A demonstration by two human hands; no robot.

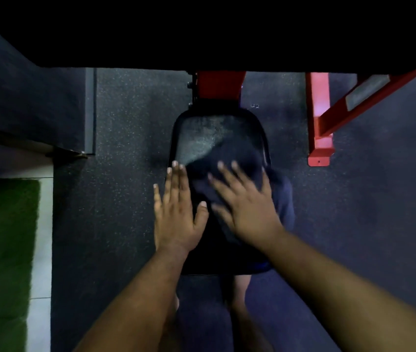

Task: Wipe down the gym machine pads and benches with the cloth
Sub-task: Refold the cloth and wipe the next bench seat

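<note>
on the black padded seat (201, 133), the right hand (246, 207) presses a dark blue cloth (229, 158) flat-fingered; the left hand (176, 214) rests open beside it.

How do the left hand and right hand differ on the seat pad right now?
The left hand lies flat on the bare seat pad near its left edge, looking sharp; the right hand presses the dark cloth further right and looks blurred. The left fingers point straight ahead, the right fingers angle leftward. Both are open, fingers spread, neither with a grip.
</note>
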